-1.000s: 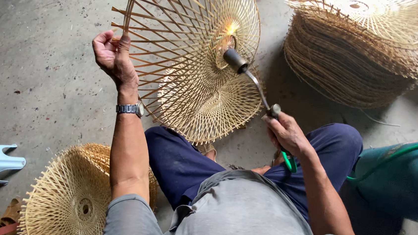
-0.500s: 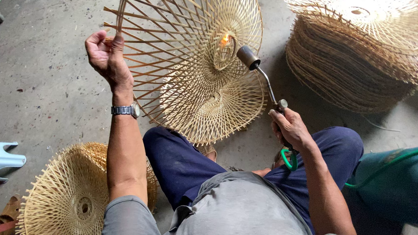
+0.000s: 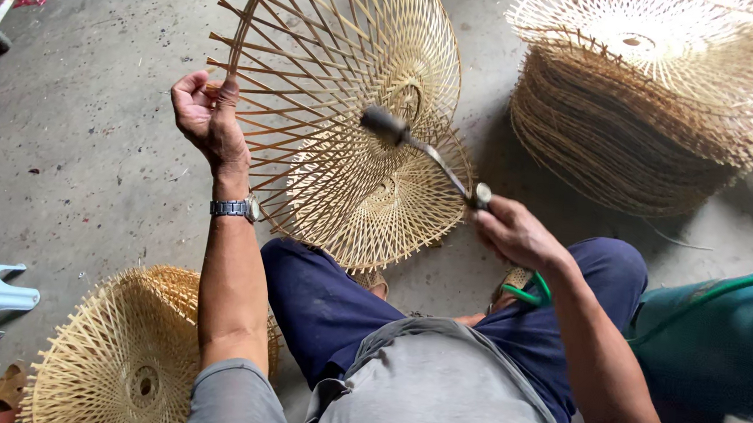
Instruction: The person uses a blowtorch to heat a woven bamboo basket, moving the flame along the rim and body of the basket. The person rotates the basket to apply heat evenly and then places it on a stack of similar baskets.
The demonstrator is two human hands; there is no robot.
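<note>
The left hand (image 3: 207,118) pinches the rim of the tilted woven bamboo frame (image 3: 349,102) above the knees, while the right hand (image 3: 513,234), closed around the gas torch (image 3: 422,151), should sweep the nozzle quickly across the weave, never lingering to scorch.

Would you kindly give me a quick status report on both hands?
Left hand grips woven frame rim. Right hand holds torch, nozzle at frame. Nothing between.
</note>
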